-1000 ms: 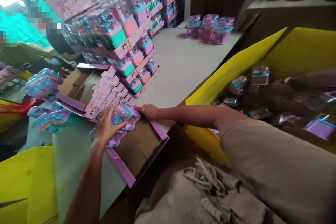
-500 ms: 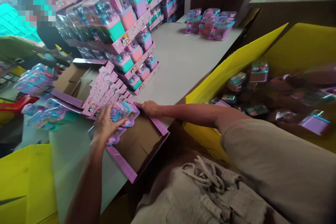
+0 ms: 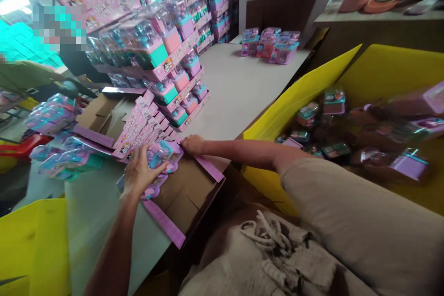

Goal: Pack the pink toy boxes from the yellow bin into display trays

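My left hand [image 3: 138, 173] is closed over small purple-and-teal plastic cases [image 3: 160, 156], thumb on the near side and fingers on the far side. They sit at the far end of a shallow pink-edged cardboard display tray [image 3: 185, 192], whose brown inside shows toward me. At the tray's far right corner, my right hand [image 3: 194, 144] is closed on the pink rim, its fingertips partly hidden. Just behind the cases leans a fanned stack of folded pink printed cartons [image 3: 138, 125]. More purple and teal cases [image 3: 71, 157] lie left of the tray.
Filled display trays [image 3: 173, 62] are stacked high behind the cartons. An open cardboard box [image 3: 100, 113] stands at left. Several cases [image 3: 270, 46] sit at the table's [image 3: 225, 83] far end. A yellow bin [image 3: 298, 95] with loose cases is at right; another person [image 3: 34, 76] is at far left.
The camera view has tilted and shifted slightly. Both hands keep their places on the cases and the tray rim; nothing has been let go.
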Action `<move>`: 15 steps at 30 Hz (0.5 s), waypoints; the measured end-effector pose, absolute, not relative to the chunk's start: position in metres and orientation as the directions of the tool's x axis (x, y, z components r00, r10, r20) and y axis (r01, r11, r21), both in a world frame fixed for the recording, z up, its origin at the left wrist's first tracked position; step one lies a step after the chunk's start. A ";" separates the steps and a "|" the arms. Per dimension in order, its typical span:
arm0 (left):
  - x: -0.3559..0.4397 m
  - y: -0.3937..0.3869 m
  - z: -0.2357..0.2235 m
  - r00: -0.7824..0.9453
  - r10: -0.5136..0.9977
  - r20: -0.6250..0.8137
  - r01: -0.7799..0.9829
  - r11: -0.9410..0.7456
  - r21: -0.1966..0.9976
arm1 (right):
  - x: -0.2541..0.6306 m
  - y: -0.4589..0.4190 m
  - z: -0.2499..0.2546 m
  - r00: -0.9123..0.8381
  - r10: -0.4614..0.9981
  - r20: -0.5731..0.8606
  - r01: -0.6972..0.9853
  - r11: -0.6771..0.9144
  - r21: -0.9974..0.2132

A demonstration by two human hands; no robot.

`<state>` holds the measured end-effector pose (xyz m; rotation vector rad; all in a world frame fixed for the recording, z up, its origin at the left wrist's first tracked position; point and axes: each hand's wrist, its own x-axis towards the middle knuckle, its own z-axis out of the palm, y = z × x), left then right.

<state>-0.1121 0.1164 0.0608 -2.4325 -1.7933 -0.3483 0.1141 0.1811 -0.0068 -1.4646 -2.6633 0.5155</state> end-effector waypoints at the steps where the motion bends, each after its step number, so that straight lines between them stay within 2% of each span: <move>1: -0.111 0.118 0.060 0.290 0.929 0.229 0.950 -0.308 0.048 | 0.114 0.185 -0.005 -0.510 0.854 -0.106 0.827 0.453 -0.333; 6: -0.110 0.122 0.055 0.303 0.928 0.218 0.949 -0.316 0.025 | 0.106 0.209 0.003 -0.392 0.897 -0.206 0.859 0.276 -0.431; 15: -0.113 0.125 0.053 0.354 0.918 0.178 0.934 -0.356 -0.022 | 0.093 0.224 0.007 -0.401 0.872 -0.282 0.841 0.228 -0.491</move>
